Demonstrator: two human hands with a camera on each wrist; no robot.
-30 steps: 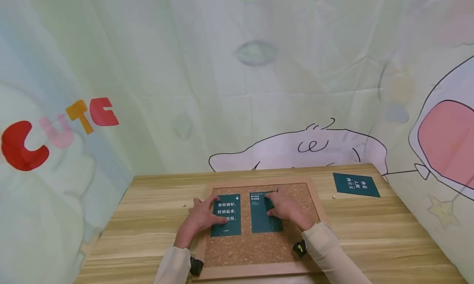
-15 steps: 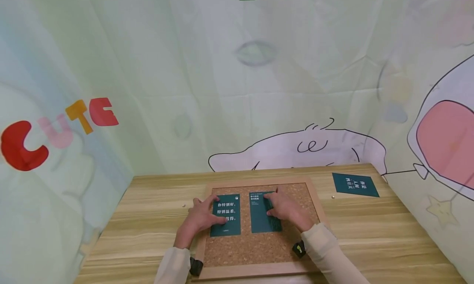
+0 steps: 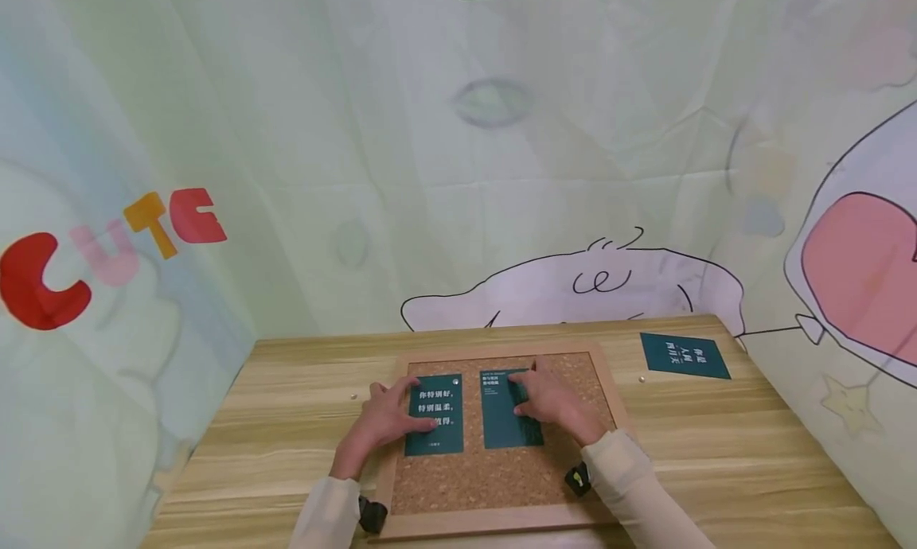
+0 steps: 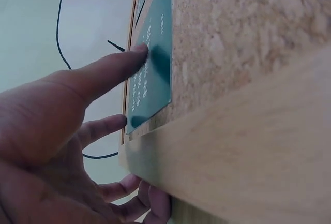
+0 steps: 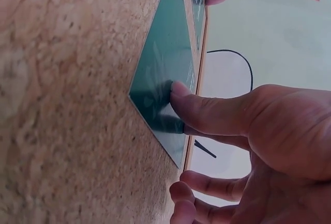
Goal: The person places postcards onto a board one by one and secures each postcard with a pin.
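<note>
Two dark teal cards with white lettering lie side by side on a wood-framed cork board (image 3: 466, 485). On the left card (image 3: 447, 439) rests the thumb of my left hand (image 3: 383, 415). Its index finger touches the card's upper left edge, and the other fingers reach over the frame's outer side. A small round pin (image 3: 456, 382) sits at that card's upper right corner. My right hand (image 3: 555, 402) touches the right card (image 3: 501, 426) with thumb and index finger near its upper right part. In the right wrist view, its remaining fingers bend over the cork beside the card (image 5: 155, 63).
A third teal card (image 3: 684, 356) lies turned sideways at the table's back right. One small pale pin (image 3: 641, 379) lies in front of it, another pin (image 3: 354, 396) left of the board. A printed curtain (image 3: 329, 215) hangs behind the wooden table (image 3: 236, 445).
Both hands hold their places on the cards. The head view has shifted slightly, so everything appears a little further left.
</note>
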